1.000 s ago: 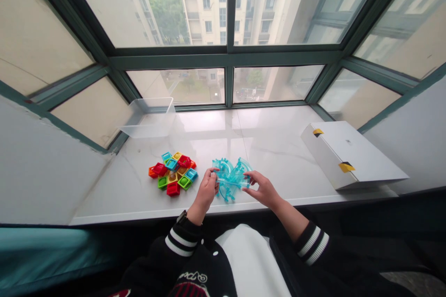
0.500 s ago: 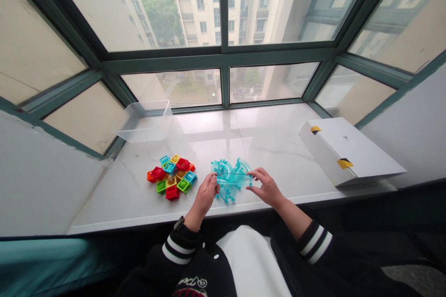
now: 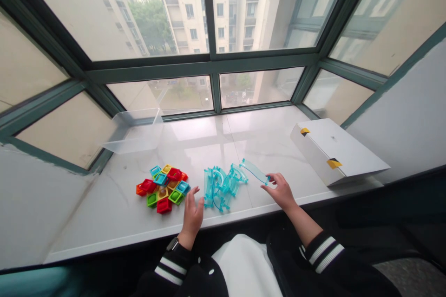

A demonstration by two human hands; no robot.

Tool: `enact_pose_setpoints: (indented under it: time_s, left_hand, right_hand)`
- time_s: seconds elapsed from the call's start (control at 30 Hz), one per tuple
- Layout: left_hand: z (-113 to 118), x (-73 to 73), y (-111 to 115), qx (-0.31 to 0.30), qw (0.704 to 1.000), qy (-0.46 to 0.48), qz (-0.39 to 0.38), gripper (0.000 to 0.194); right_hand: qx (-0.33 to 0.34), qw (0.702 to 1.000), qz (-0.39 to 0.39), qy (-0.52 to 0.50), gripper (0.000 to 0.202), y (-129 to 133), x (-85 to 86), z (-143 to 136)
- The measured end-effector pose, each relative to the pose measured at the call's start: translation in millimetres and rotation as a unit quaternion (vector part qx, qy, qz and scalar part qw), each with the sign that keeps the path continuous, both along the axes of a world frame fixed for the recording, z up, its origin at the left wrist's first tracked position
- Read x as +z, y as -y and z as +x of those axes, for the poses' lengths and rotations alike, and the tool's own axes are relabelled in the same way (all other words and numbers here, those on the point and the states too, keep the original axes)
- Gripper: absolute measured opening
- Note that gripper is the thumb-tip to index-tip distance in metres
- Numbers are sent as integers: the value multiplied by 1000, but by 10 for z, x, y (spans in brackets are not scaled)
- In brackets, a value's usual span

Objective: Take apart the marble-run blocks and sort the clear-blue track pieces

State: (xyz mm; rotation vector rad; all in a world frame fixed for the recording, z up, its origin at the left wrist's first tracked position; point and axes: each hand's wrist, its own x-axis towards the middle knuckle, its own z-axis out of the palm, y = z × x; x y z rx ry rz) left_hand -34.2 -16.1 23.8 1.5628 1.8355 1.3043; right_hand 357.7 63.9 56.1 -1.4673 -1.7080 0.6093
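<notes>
Teal strip (image 3: pixel 255 171) pinched at R end by R hand (image 3: pixel 280 191), long axis slanting fwd-L, far tip near teal pile (image 3: pixel 230 185). L hand (image 3: pixel 193 209) spread, empty, btwn pile & blocks (image 3: pixel 162 193).

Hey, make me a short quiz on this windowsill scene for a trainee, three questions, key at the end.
1. Multiple choice: which hand's fingers grip one end of the translucent blue strip? A: left; B: right; C: both.
2. True or false: the multicoloured blocks lie outside the clear bin.
3. Fill in: in this view, the left hand appears between the multicoloured blocks and the ____.

Key: 1. B, the right hand. 2. True. 3. Pile of blue pieces.
</notes>
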Motion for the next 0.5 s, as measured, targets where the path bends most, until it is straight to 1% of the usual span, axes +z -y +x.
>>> enact_pose_setpoints:
  time_s: [0.13, 0.23, 0.3, 0.37, 0.5]
  left_hand:
    - [-5, -168, -9, -3, 1000, -14, 1, 39]
    - [-13, -217, -31, 1, 1000, -22, -9, 40]
    - [-10, -219, -40, -2, 1000, -29, -10, 41]
    - [-2, -210, -44, -3, 999, -34, -11, 40]
    - [7, -199, -47, -3, 999, -43, -13, 40]
  right_hand:
    - [-119, 992, -31, 4, 50, -100, -200, 219]
    - [-199, 979, -50, 13, 52, -216, -353, 397]
    - [-232, 971, -53, 31, 52, -307, -439, 511]
    - [-250, 965, -53, 56, 52, -402, -500, 597]
    - [-278, 953, -67, 105, 47, -586, -537, 634]
